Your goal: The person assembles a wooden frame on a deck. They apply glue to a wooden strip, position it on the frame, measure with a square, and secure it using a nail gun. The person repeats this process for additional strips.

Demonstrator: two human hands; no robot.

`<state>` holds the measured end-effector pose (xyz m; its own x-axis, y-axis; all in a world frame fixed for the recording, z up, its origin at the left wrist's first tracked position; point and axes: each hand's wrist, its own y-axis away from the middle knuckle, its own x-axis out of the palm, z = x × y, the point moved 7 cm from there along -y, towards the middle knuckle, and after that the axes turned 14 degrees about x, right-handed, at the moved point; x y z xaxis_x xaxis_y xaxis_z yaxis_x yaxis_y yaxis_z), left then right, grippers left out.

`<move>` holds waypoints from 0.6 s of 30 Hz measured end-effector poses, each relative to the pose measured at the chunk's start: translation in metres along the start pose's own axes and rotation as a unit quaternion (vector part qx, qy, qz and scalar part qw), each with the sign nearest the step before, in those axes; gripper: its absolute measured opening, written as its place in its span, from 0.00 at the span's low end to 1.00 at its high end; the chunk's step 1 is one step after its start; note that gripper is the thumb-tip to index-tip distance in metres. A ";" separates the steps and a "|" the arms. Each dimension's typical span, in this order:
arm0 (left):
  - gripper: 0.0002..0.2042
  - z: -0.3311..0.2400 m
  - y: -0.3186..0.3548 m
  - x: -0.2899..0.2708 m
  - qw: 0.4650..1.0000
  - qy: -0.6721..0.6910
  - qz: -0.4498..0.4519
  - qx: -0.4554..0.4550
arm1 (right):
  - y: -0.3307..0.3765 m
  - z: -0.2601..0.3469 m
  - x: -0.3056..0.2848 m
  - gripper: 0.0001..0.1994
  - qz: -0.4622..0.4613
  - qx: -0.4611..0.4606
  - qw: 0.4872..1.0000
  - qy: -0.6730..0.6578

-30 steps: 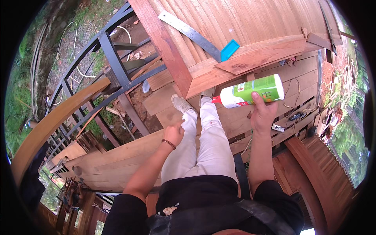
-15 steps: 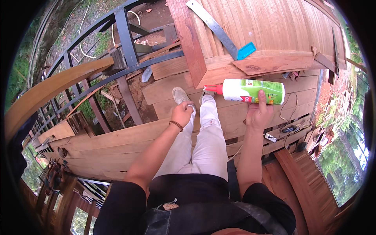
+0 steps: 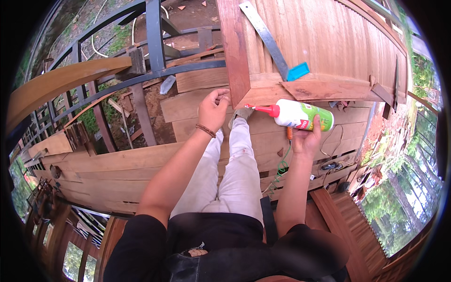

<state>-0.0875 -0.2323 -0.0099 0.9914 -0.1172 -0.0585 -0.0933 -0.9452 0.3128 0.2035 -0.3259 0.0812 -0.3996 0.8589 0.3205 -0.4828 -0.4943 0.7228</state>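
Plank decking lies under you, a wooden panel (image 3: 305,42) ahead. Your right hand (image 3: 307,138) grips the glue bottle (image 3: 300,115) lying crosswise, red nozzle pointing left at the panel's near corner. Your left hand (image 3: 212,110), loosely curled and empty, touches that corner.

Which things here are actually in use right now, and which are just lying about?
In use:
right hand holding the glue bottle, red nozzle toward the wooden frame corner
left hand at that corner

Lying about:
metal ruler
blue scraper
cables on the planks
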 end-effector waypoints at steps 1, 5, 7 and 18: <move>0.13 0.000 -0.003 -0.004 0.999 -0.037 -0.004 0.006 | 0.012 0.013 0.006 0.21 -0.015 -0.034 0.999 0.026; 0.19 -0.028 -0.036 -0.013 0.954 -0.254 -0.020 0.159 | 0.117 0.124 0.059 0.22 0.105 -0.382 0.917 0.046; 0.29 -0.058 -0.063 0.001 0.898 -0.362 0.042 0.247 | 0.130 0.127 0.066 0.24 0.125 -0.445 0.882 0.092; 0.59 -0.084 -0.142 0.068 0.643 -0.692 0.291 0.154 | 0.094 0.054 0.072 0.29 0.073 -0.316 0.905 0.276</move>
<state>0.0014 -0.0801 0.0211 -0.2295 -0.4349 -0.8707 -0.6368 -0.6094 0.4723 0.1712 -0.3028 0.2048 -0.7386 0.6673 -0.0962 -0.6736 -0.7244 0.1469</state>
